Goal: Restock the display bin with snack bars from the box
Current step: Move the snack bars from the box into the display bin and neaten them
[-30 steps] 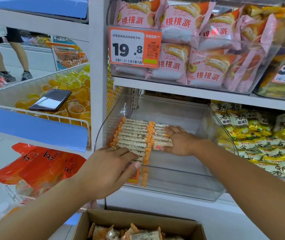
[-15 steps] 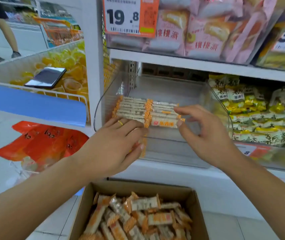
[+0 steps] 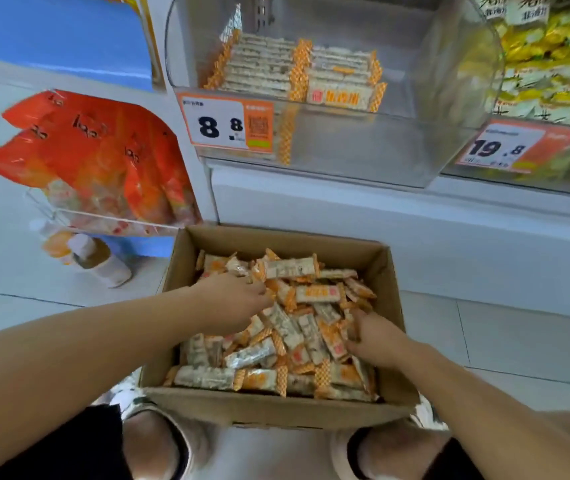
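Both my hands are down in the cardboard box (image 3: 385,271), on the loose heap of snack bars (image 3: 287,344). My left hand (image 3: 233,301) lies palm-down near the far left of the heap, fingertips among the wrappers. My right hand (image 3: 372,336) digs in at the right side. Above and beyond both hands, the clear display bin (image 3: 450,98) holds neat rows of bars, with a price tag (image 3: 226,123) on its front reading 8.8.

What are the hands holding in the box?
It cannot be told. Both the left hand and right hand reach into the snack bars in the cardboard box, but no grip on any bar shows.
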